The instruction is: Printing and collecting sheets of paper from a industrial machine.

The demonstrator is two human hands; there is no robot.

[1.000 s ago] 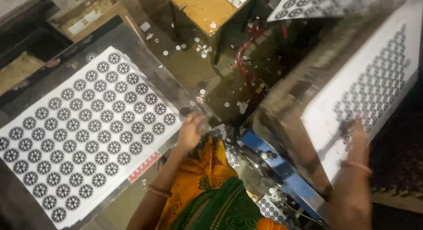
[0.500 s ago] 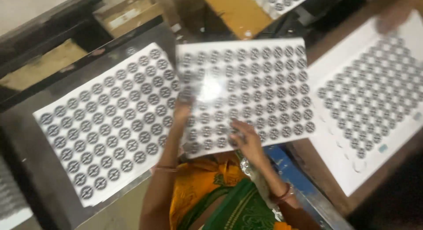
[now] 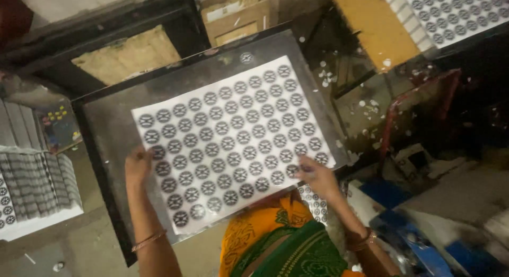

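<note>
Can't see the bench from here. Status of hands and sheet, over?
Left hand on the sheet's left edge. Right hand on its near right corner. Printed sheet flat on the dark tray. Nothing on top.
</note>
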